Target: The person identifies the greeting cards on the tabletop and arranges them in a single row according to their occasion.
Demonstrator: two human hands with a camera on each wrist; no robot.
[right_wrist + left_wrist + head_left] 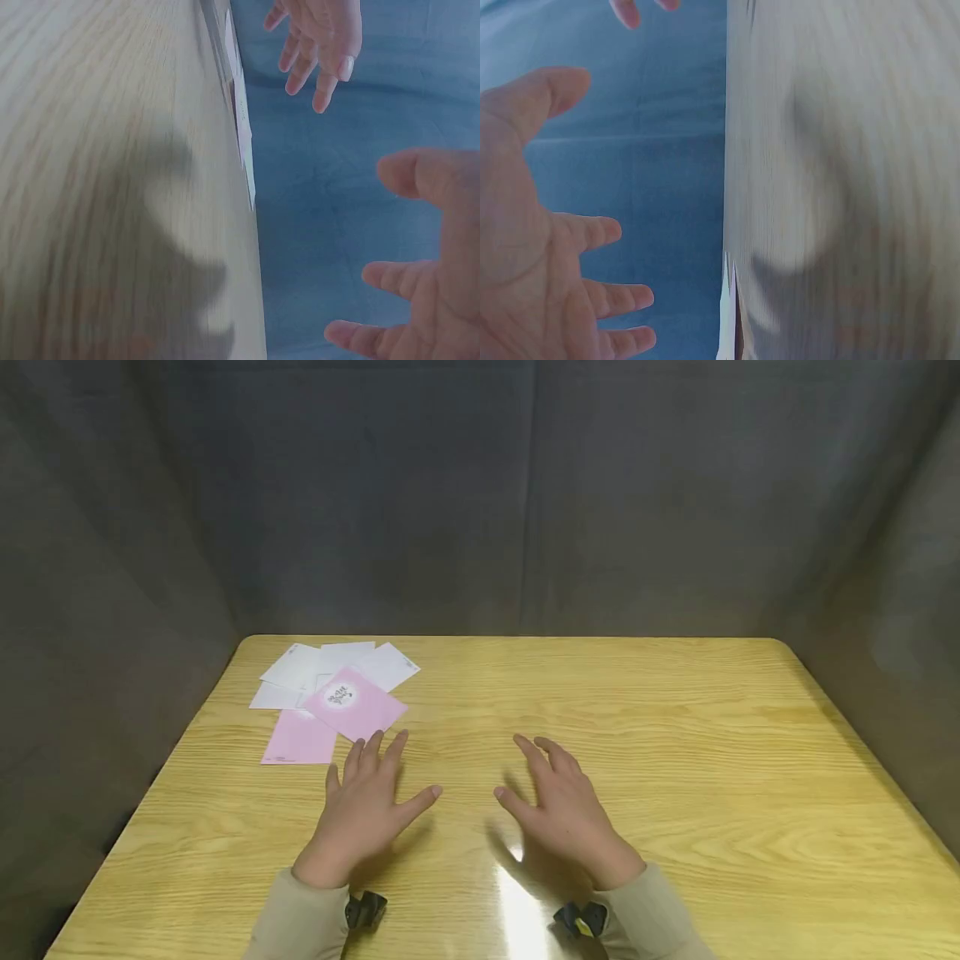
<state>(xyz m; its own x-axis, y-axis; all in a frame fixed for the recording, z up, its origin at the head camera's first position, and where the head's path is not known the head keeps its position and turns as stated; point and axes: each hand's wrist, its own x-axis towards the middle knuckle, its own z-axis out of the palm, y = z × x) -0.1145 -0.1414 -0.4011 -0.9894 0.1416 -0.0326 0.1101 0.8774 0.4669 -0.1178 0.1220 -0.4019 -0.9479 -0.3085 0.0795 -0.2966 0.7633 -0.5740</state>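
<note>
My left hand (360, 814) hovers over the table with its fingers spread and nothing in its grasp. Just beyond its fingertips lies a pink card (356, 703) with a white circle and dark lettering. A second pink card (300, 739) sits partly beneath it, nearer the left edge. Several white cards (296, 668) fan out behind them, overlapping one another. My right hand (566, 810) is likewise held above the wood, fingers extended, thumb pointing toward the left hand. In the left wrist view the left palm (517, 247) is bare; the right wrist view shows the right palm (450, 292) bare too.
The wooden table (675, 735) has rounded far corners and a bright glare spot near its front middle. Dark grey cloth (450, 502) hangs behind it and along both sides. Small black devices (365, 910) are strapped at both wrists by the beige sleeves.
</note>
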